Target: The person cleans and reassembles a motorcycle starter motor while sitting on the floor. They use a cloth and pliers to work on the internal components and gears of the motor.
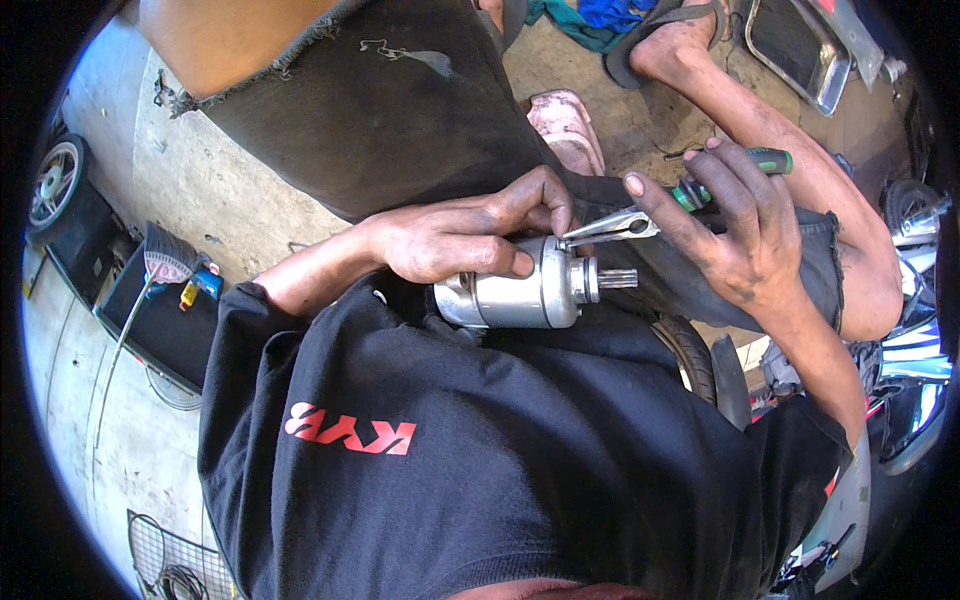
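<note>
A silver cylindrical starter motor (pixel 525 290) lies on its side against my black shirt, its splined shaft (pixel 618 279) pointing right. My left hand (pixel 465 232) is closed on the motor from above, with the forefinger bent near its end rim. My right hand (pixel 742 225) holds a pair of long-nose pliers (pixel 612 227) with green and black handles, fingers loosely around them. The plier tips touch the motor's rim by a small stud, close to my left fingertips. Whether the jaws grip anything there is too small to tell.
My bare legs in dark cut-off shorts (pixel 400 120) spread beyond the motor. At left are a spoked wheel (pixel 55 185) and a black tray (pixel 150 335) with a brush (pixel 168 258). A metal tray (pixel 800 55) lies far right; a tyre (pixel 690 355) sits below my right forearm.
</note>
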`<state>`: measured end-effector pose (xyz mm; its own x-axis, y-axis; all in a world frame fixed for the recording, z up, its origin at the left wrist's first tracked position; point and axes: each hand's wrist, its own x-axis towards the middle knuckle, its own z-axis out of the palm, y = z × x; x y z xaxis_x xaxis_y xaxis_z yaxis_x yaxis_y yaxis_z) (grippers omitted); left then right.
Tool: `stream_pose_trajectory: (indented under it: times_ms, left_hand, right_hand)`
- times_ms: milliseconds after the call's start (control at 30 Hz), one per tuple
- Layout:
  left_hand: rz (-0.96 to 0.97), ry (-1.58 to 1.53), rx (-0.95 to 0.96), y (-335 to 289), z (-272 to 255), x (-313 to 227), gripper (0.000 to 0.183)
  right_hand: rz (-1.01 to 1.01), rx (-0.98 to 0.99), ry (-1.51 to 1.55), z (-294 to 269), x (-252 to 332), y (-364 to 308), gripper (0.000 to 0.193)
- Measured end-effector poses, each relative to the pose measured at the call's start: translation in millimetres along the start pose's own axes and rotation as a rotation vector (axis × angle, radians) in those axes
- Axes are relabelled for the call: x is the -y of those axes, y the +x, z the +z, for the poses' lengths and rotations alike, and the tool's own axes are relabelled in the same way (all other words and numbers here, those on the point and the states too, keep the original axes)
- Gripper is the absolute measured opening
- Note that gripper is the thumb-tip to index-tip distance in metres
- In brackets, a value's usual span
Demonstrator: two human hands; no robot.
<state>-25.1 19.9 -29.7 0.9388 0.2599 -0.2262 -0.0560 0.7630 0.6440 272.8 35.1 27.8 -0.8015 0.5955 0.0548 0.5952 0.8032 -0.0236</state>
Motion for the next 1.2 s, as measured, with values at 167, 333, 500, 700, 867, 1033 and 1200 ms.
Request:
stream_pose_trajectory:
  times_ms: [167,333,500,700,867,1033,1200]
  left_hand:
    - [0.004,0.025,0.022,0.0,-1.0,-4.0,0.038]
    - [0.012,-0.008,0.006,-1.8,-1.7,-4.0,0.039]
    - [-0.006,0.009,0.011,-0.7,-1.5,-2.8,0.038]
    - [0.078,0.167,-0.015,0.5,3.2,2.3,0.036]
    - [0.083,0.379,-0.001,-1.4,8.9,1.4,0.037]
    - [0.101,0.526,-0.015,-4.4,16.7,-12.6,0.039]
    - [0.070,0.686,-0.038,-7.2,20.2,-24.1,0.040]
  right_hand:
    - [-0.028,-0.011,-0.016,-0.3,-0.9,-0.9,0.056]
    - [-0.035,-0.023,-0.037,1.2,2.8,0.7,0.056]
    - [-0.061,0.031,-0.075,-3.8,5.3,-1.5,0.056]
    - [-0.133,0.202,-0.013,-11.6,6.5,0.6,0.051]
    - [-0.175,0.324,0.090,-25.3,1.7,11.5,0.041]
    - [-0.102,0.457,0.274,-39.7,5.0,14.5,0.035]
    - [0.050,0.663,0.513,-51.8,12.1,15.5,0.034]
